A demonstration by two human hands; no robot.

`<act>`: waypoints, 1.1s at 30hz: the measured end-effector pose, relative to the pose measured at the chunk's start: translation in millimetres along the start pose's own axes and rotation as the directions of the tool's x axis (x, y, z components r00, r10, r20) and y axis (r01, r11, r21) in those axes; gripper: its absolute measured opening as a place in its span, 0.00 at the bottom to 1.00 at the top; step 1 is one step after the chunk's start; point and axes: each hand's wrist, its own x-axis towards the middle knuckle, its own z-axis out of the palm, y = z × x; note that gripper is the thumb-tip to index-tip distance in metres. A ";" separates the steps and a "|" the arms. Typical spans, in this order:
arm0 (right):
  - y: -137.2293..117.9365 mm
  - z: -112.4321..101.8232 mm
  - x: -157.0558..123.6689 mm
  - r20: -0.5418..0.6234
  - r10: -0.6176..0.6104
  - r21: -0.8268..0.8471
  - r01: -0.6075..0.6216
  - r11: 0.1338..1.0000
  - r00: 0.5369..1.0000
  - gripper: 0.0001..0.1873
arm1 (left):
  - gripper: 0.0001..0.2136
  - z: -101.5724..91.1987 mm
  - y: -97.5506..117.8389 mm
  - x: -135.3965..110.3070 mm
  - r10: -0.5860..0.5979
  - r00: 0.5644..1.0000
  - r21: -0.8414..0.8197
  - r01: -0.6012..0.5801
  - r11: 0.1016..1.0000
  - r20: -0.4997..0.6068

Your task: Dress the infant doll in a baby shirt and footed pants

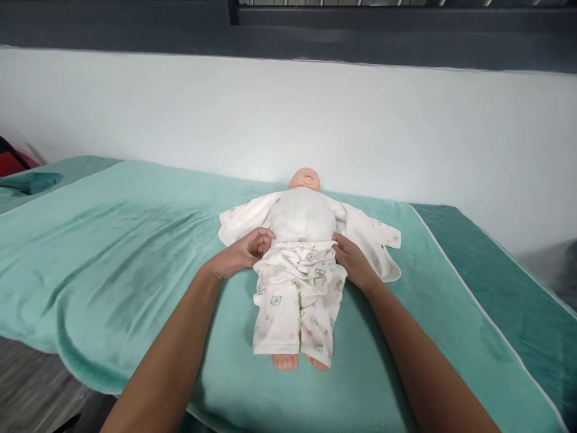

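Observation:
A baby doll (303,218) lies on its back on a teal blanket (135,240), head toward the wall. It wears white printed trousers (295,300), and an open white printed jacket (369,237) is spread under it. My left hand (246,251) grips the trousers' waistband at the doll's left-hand side, fingers curled. My right hand (354,260) pinches the waistband on the other side. Both bare feet (297,362) stick out of the trouser legs.
A white wall (315,120) runs close behind the doll's head. The blanket's near edge hangs over the table front at lower left. A darker teal cover (518,300) shows at the right, and something red and black (13,159) sits at the far left.

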 end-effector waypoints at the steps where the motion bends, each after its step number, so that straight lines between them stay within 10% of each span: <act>1: -0.3 1.0 0.8 -0.013 -0.005 0.001 0.005 1.000 1.000 0.08 | 0.26 0.4 -1.4 0.3 0.002 1.000 0.004 -0.002 1.000 -0.012; 10: 3.9 4.6 4.9 0.010 -0.010 0.053 0.009 0.999 1.000 0.10 | 0.44 1.6 -8.2 4.0 -0.014 0.981 0.075 0.029 0.997 -0.193; 22: -8.7 7.4 3.7 0.071 -0.055 0.215 0.039 0.976 0.996 0.15 | 0.18 15.8 -3.8 18.9 0.102 0.924 0.110 -0.066 0.992 -0.369; 33: -20.6 20.0 2.7 0.129 0.092 0.538 -0.148 0.830 0.987 0.32 | 0.25 22.5 -11.3 20.4 -0.060 0.886 -0.115 0.008 0.993 -0.461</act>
